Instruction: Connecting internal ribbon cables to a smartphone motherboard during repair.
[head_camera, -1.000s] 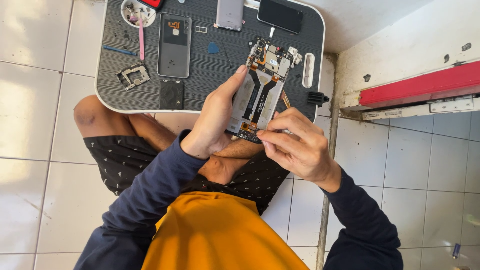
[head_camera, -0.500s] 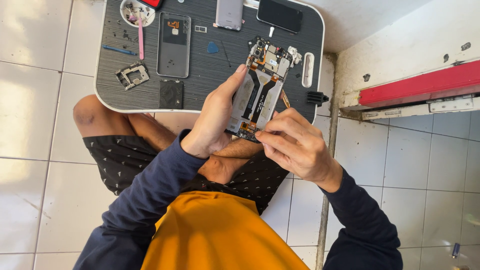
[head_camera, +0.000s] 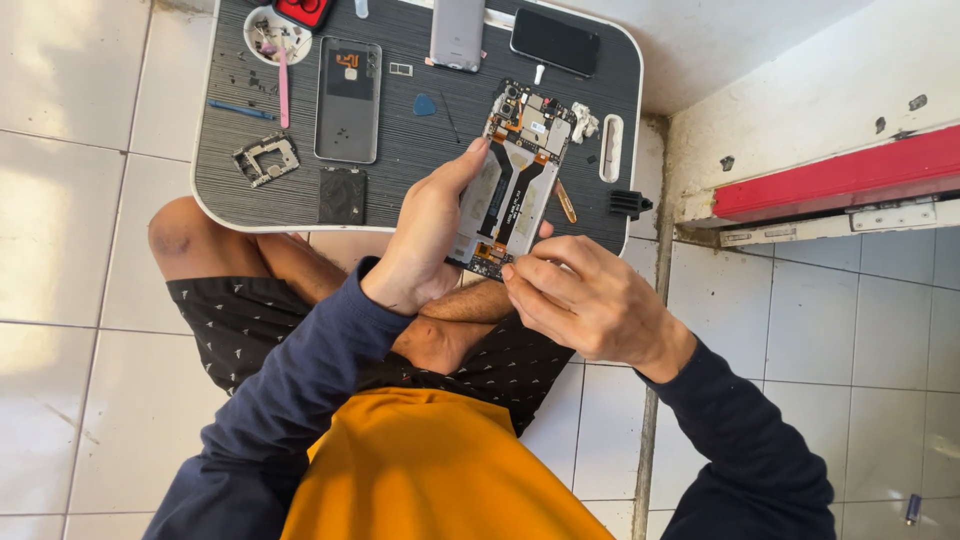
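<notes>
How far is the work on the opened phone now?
Done: the back cover is off and lies on the small table, beside a metal bracket and a dish of small parts. In hand: the left hand holds the opened phone, and the right hand works at its lower edge. Left: the boards and cables are in the phone, uncovered.

One head-worn view looks steeply down, close over the lap.
</notes>
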